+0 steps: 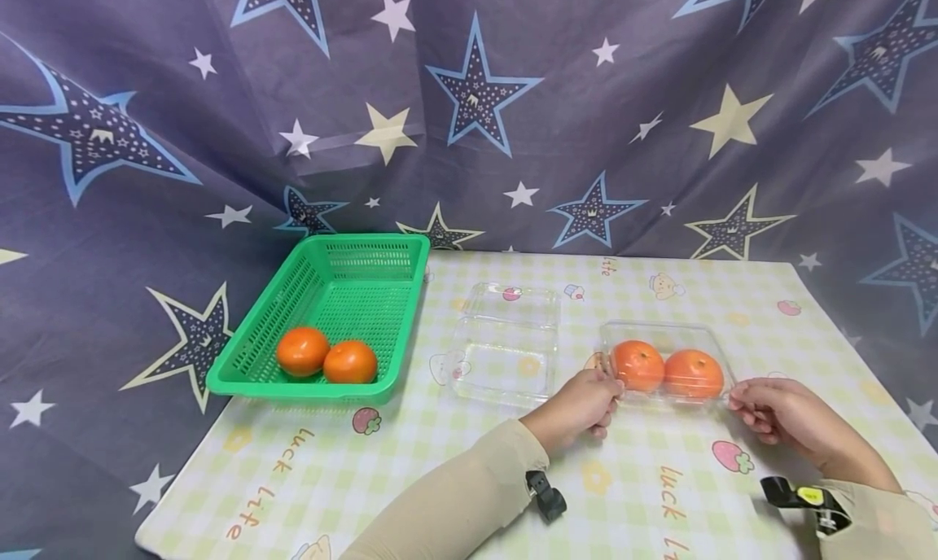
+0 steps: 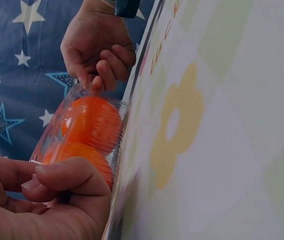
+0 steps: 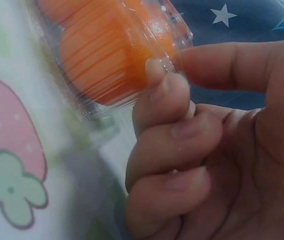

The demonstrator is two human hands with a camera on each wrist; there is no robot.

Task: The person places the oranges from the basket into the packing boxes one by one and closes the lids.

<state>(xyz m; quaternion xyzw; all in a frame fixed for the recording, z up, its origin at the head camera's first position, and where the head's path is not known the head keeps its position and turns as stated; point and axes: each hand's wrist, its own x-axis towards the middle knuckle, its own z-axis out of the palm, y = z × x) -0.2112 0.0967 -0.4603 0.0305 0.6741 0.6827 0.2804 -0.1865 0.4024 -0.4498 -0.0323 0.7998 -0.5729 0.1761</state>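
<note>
Clamshell box (image 1: 665,363) of clear plastic, shut over two orange fruits (image 1: 665,371), lies on the near right part of the desk (image 1: 659,495). From the head view, the left hand (image 1: 579,407) pinches the box's left end with curled fingers, and the right hand (image 1: 777,412) pinches its right end the same way. Just left of it lies a second clear box (image 1: 507,342), open, with its lid folded back toward the far side. Further left, at the desk's left edge, stands a green basket (image 1: 337,299) with two more orange fruits (image 1: 326,356) touching each other at its near end. A checked cloth with strawberry prints covers the desk, and a dark star-patterned curtain (image 1: 469,96) hangs behind.

On the left wrist view, the left hand (image 2: 42,200) is close to the lens, its thumb and forefinger curled round the near end of the clamshell box (image 2: 82,135); the right hand (image 2: 99,52) grips the far end with bent fingers.

On the right wrist view, the right hand (image 3: 206,150) has its thumb and forefinger closed on the rim of the clamshell box (image 3: 117,55), while the other fingers are curled beneath; the fruits press against the clear wall.
</note>
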